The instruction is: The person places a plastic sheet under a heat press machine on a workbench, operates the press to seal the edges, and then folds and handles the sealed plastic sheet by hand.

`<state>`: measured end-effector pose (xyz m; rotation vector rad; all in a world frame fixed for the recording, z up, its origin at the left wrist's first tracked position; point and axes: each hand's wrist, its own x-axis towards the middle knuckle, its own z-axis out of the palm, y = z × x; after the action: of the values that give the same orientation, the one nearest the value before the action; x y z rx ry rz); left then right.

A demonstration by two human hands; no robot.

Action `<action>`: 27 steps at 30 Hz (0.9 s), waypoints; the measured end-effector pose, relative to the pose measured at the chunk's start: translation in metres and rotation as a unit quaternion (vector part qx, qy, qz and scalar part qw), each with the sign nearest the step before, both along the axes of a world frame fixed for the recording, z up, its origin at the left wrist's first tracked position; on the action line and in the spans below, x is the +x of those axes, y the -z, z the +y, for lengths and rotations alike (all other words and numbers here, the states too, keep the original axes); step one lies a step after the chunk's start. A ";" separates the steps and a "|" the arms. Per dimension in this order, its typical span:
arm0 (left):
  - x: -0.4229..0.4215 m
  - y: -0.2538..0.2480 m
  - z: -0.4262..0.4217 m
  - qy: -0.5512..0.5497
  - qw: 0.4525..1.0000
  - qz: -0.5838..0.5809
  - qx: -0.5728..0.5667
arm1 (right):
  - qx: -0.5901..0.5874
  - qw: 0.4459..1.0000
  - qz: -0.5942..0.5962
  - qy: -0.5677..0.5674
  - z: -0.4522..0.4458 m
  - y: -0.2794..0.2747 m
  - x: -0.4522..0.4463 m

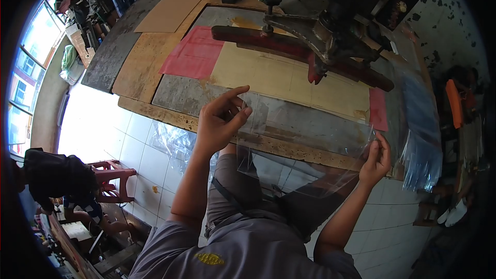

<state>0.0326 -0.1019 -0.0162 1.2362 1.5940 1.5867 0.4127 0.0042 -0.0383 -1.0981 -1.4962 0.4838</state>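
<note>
A clear plastic sheet (305,144) stretches between my two hands over the table's front edge. My left hand (225,116) pinches its upper left corner between thumb and fingers. At the right, my right hand (376,159) grips the other side with the fingertips. Beyond the sheet, a pale yellow board (289,75) lies on the grey metal plate (181,90), with a pink piece (194,54) at its left and another pink piece (378,108) at its right. Over the board stands a machine arm with a dark red bar (253,40).
Brown cardboard (178,8) lies at the back left of the table. A stack of clear plastic sheets (421,129) hangs over the right side. On the floor are crumpled plastic (173,144) and a red stool (116,178). Another person (57,175) is at the lower left.
</note>
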 end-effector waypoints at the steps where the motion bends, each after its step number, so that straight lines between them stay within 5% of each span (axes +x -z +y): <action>1: 0.000 0.000 0.000 0.001 1.000 0.001 -0.001 | -0.003 1.000 0.007 -0.004 0.000 0.001 0.001; 10: 0.002 0.005 0.006 -0.022 0.999 -0.024 0.008 | 0.011 0.999 0.034 -0.027 -0.003 0.004 0.004; 17: 0.007 0.002 0.008 -0.064 0.998 0.002 0.026 | -0.055 0.987 -0.007 -0.150 0.001 -0.018 -0.003; 21: 0.008 -0.003 0.007 -0.060 0.995 0.078 0.012 | -0.090 0.975 0.064 -0.193 0.009 -0.020 -0.011; 27: 0.010 -0.001 0.008 -0.065 0.997 0.045 0.022 | -0.087 0.977 0.084 -0.178 0.013 -0.016 -0.019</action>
<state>0.0422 -0.0941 -0.0147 1.2657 1.7341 1.6763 0.3933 0.0176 -0.0223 -0.8967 -1.5243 0.9489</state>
